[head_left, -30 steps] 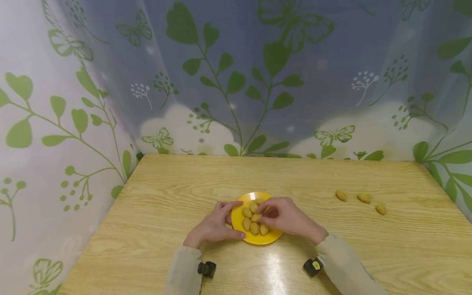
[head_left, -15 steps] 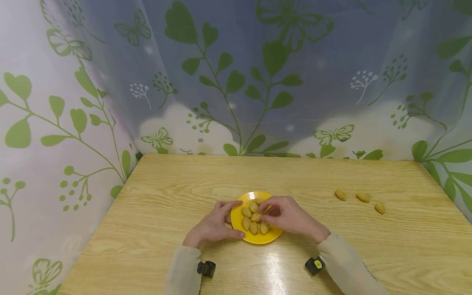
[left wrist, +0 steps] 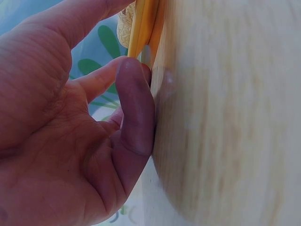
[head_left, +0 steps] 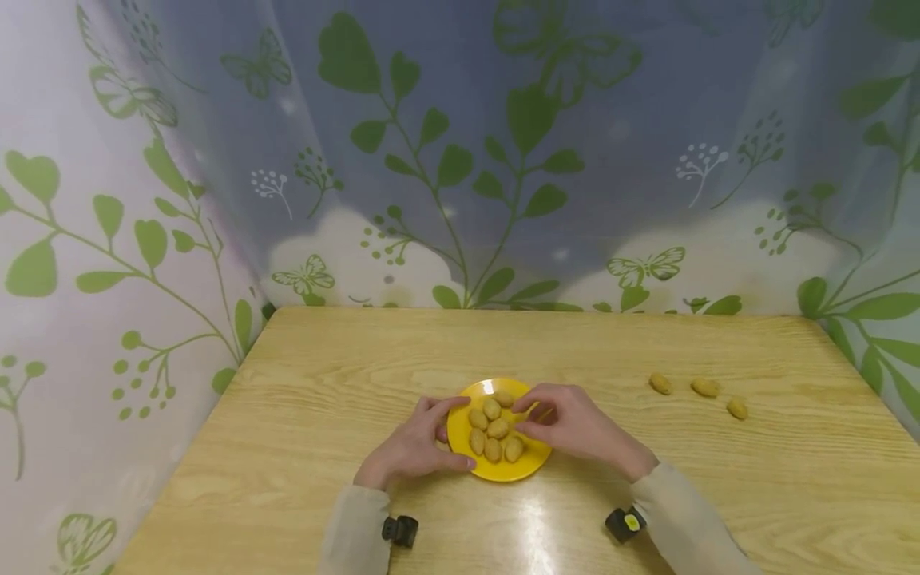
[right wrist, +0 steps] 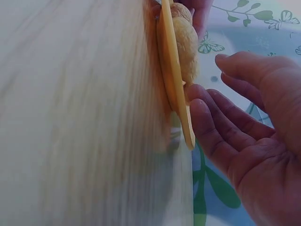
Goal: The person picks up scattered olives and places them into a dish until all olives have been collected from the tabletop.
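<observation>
In the head view a round yellow plate [head_left: 530, 461] sits on the table and bears several tan, oval, wrinkled nuts [head_left: 497, 429] that look like walnuts. My left hand [head_left: 415, 444] holds the plate's left side, thumb and index finger along the rim. Its curled lower fingers touch the plate's edge and the table in the left wrist view. My right hand [head_left: 575, 427] hovers at the plate's right side, fingers bent loosely with a gap to the thumb. Nothing lies between them; in the right wrist view the fingertips [right wrist: 200, 113] are close by the rim and a nut [right wrist: 186, 44].
Three more nuts, a left one [head_left: 660, 383], a middle one [head_left: 705, 387] and a right one [head_left: 737, 408], lie on the wooden table [head_left: 302, 359] to the right. A leaf-patterned curtain [head_left: 446, 160] hangs behind and at the left.
My right hand has drawn back slightly to the right, away from the nuts in the plate. My left hand keeps its hold on the rim.
</observation>
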Demonstrator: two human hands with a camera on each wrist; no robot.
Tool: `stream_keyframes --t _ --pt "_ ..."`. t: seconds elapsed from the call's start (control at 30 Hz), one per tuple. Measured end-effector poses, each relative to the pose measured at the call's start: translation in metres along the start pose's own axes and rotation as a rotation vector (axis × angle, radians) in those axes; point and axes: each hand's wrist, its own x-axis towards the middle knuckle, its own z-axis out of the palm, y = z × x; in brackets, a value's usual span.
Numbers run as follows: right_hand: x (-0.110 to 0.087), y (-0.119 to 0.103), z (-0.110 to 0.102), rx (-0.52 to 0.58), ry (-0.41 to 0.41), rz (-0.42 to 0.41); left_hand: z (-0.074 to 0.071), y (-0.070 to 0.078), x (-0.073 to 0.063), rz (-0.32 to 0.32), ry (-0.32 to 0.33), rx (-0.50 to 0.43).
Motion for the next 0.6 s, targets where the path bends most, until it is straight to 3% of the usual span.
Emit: stream_keyframes --t 0.6 --pt "-0.025 0.009 -0.022 -0.011 0.062 0.003 0.001 0.000 0.001 -0.004 0.000 -0.027"
